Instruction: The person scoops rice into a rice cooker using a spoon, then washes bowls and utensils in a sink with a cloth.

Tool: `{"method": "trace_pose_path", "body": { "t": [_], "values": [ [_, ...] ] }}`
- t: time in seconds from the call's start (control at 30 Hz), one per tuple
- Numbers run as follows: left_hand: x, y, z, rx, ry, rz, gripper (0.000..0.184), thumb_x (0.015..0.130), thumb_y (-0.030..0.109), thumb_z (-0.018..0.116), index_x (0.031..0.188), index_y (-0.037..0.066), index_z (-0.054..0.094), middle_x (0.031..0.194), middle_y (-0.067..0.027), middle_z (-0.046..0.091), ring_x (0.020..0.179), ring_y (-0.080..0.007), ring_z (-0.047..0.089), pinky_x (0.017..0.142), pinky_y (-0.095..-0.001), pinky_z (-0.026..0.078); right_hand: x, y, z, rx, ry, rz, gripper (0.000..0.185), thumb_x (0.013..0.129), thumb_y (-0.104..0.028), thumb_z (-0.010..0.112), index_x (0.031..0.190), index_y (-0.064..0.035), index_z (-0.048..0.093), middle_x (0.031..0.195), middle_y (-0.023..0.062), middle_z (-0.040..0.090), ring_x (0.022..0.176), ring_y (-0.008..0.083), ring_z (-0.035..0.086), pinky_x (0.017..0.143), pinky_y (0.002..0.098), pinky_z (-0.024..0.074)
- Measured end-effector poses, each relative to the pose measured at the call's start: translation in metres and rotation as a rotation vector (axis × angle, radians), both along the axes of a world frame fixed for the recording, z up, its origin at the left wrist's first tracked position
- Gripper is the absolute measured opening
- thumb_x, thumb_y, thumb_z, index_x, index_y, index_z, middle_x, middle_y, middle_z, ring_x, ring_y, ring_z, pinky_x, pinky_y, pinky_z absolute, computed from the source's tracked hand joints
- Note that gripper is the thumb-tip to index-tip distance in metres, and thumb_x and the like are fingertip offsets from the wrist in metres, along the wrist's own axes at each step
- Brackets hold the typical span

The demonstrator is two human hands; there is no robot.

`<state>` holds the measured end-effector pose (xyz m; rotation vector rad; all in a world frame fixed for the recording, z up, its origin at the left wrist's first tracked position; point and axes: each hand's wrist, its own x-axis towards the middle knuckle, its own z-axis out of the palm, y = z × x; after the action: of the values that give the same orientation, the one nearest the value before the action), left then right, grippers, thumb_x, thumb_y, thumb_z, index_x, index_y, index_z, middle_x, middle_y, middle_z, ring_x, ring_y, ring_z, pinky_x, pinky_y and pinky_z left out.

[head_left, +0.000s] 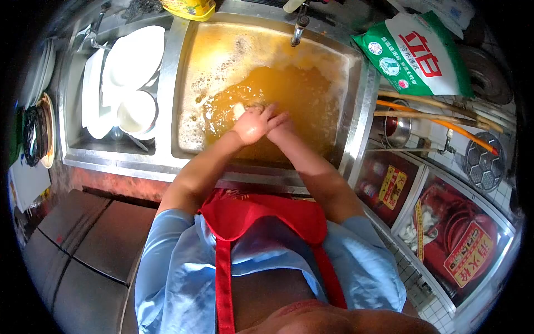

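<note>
Both hands meet at the surface of cloudy brown water [300, 89] in the steel sink basin [356, 83]. My left hand [253, 125] is wet, its fingers bent toward the right hand around something hidden. A small pale lump [238, 110] shows at its far edge, half in the water; its kind cannot be made out. My right hand [280, 125] lies close against the left one, most of its fingers covered by the left hand and the water. Foam [206, 61] floats along the basin's far and left sides.
White dishes [136, 55] and a white bowl [136, 111] are stacked in the left basin. Above the far rim hangs a faucet [299, 30], near a yellow container [189, 8]. A green-and-white detergent bag [414, 55], sticks [428, 114] and a metal pot [397, 125] lie on the right.
</note>
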<state>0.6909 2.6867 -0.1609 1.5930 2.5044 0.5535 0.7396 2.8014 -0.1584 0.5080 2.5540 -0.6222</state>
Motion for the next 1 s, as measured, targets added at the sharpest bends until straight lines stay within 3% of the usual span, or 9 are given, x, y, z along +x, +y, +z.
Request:
{"method": "trace_pose_path", "body": {
  "t": [0.23,0.33,0.4,0.5,0.6,0.67,0.77,0.9,1.0],
  "values": [
    [-0.023,0.001,-0.029,-0.363,-0.581,0.576,0.056,0.073,0.035,0.062,0.117,0.003,0.047,0.106,-0.0205,0.055,0.093,-0.0304,0.058,0.082,-0.0406,0.045,0.009,0.026,-0.073,-0.214,-0.212,-0.159,0.03,0.084,-0.021,0.047,0.104,-0.0012,0.056,0.092,0.0199,0.061,0.082,0.0302,0.06,0.073,0.0371,0.0476],
    [-0.025,-0.004,-0.06,-0.328,-0.864,0.904,0.053,0.074,0.038,0.062,0.107,-0.002,0.053,0.092,-0.0209,0.06,0.081,-0.0302,0.061,0.076,-0.0375,0.048,0.01,0.009,-0.039,-0.608,-0.025,-0.707,0.029,0.084,-0.019,0.05,0.104,0.0002,0.054,0.088,0.0178,0.06,0.077,0.0274,0.06,0.069,0.0362,0.0485],
    [-0.02,0.0,-0.075,-0.301,-1.206,1.143,0.046,0.077,0.035,0.063,0.096,-0.006,0.058,0.085,-0.0197,0.063,0.072,-0.0277,0.062,0.067,-0.0367,0.05,0.013,-0.011,-0.097,-1.069,0.012,-1.148,0.03,0.084,-0.02,0.05,0.106,0.0005,0.052,0.086,0.0158,0.06,0.076,0.0269,0.06,0.067,0.0383,0.0488],
    [-0.002,0.002,-0.074,0.366,-1.864,1.367,0.046,0.075,0.034,0.066,0.095,-0.007,0.059,0.087,-0.018,0.063,0.076,-0.0246,0.062,0.066,-0.0367,0.049,0.011,-0.028,-0.097,-1.35,0.097,-1.505,0.031,0.085,-0.02,0.049,0.108,0.0001,0.05,0.09,0.0137,0.059,0.077,0.0252,0.059,0.062,0.0406,0.0494],
    [0.002,-0.013,-0.083,0.336,-1.601,1.119,0.051,0.07,0.02,0.07,0.109,-0.007,0.052,0.093,-0.0155,0.063,0.08,-0.0253,0.062,0.071,-0.0352,0.05,0.022,-0.01,-0.136,-1.24,0.133,-1.231,0.031,0.084,-0.017,0.052,0.11,-0.0009,0.05,0.097,0.011,0.058,0.085,0.0206,0.057,0.068,0.0366,0.0489],
    [-0.001,-0.021,-0.063,0.017,-1.141,0.86,0.065,0.064,0.012,0.071,0.121,-0.004,0.042,0.101,-0.0171,0.06,0.092,-0.0266,0.059,0.08,-0.0345,0.048,0.006,-0.001,-0.068,-1.166,0.272,-1.119,0.03,0.084,-0.014,0.051,0.111,-0.0015,0.051,0.1,0.01,0.057,0.091,0.0191,0.056,0.074,0.0346,0.0475],
    [0.001,-0.027,-0.031,0.072,-0.963,0.508,0.076,0.062,0.013,0.072,0.128,0.001,0.036,0.113,-0.0194,0.054,0.106,-0.0279,0.052,0.091,-0.0353,0.042,-0.002,0.021,-0.046,-1.258,0.507,-0.863,0.029,0.085,-0.011,0.049,0.113,-0.0022,0.052,0.107,0.0092,0.056,0.098,0.0184,0.054,0.082,0.0329,0.045],
    [0.0,-0.024,-0.008,0.476,-0.738,0.49,0.069,0.067,0.012,0.07,0.128,0.008,0.039,0.119,-0.0173,0.05,0.115,-0.029,0.043,0.101,-0.035,0.031,-0.006,0.033,-0.017,-1.387,0.596,-0.608,0.029,0.088,-0.009,0.044,0.115,-0.0025,0.051,0.115,0.01,0.052,0.104,0.0195,0.052,0.093,0.0319,0.0389],
    [-0.006,-0.028,0.009,0.498,-0.551,0.559,0.05,0.07,0.011,0.064,0.118,0.009,0.048,0.113,-0.0114,0.055,0.108,-0.0276,0.049,0.094,-0.0341,0.038,-0.008,0.025,0.006,-1.456,0.638,-0.479,0.032,0.082,-0.011,0.052,0.113,-0.0028,0.054,0.119,0.0106,0.052,0.108,0.022,0.05,0.094,0.0326,0.0374]
  ]
}}
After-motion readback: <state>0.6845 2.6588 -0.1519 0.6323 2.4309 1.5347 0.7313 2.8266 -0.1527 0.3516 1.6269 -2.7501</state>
